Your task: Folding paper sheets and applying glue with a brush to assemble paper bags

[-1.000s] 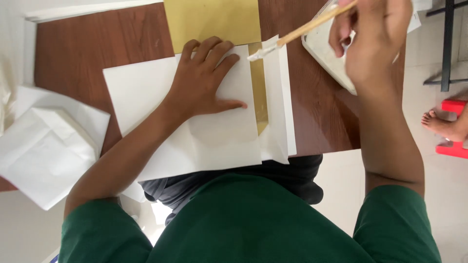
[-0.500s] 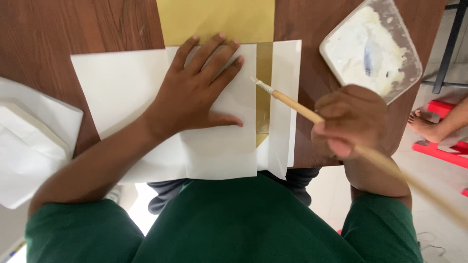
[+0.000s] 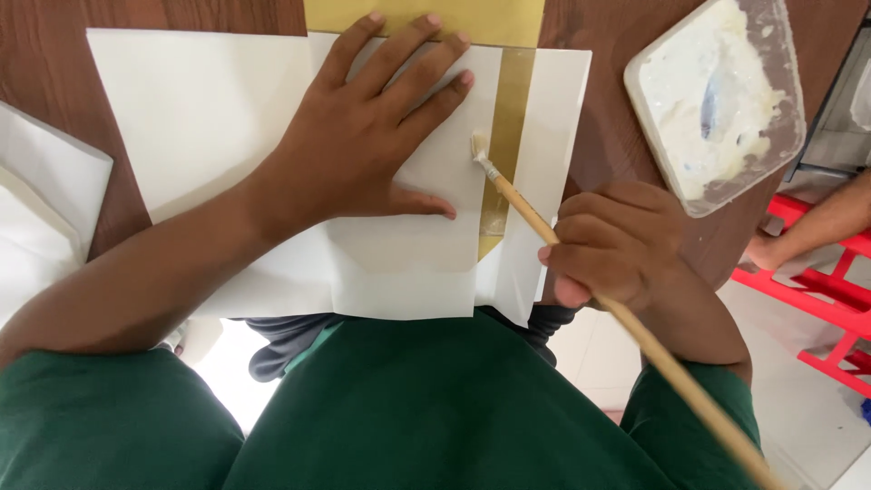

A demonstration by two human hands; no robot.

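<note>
My left hand (image 3: 372, 136) lies flat, fingers spread, on folded white paper (image 3: 227, 136) on the brown table (image 3: 36, 54). My right hand (image 3: 617, 245) grips a long wooden brush (image 3: 526, 204); its bristle tip touches the white paper's edge beside a narrow gold strip (image 3: 508, 127). A white flap (image 3: 553, 154) lies to the right of the strip. Gold paper (image 3: 426, 18) shows at the top edge.
A clear square tray of white paste (image 3: 717, 95) sits at the table's right edge. More folded white paper (image 3: 45, 209) lies at the left. Another person's foot (image 3: 817, 227) rests on a red frame (image 3: 817, 299) on the floor at right.
My right hand has brought the brush from the paste tray down to the paper; the tip now touches beside the gold strip. My left hand stays pressed flat.
</note>
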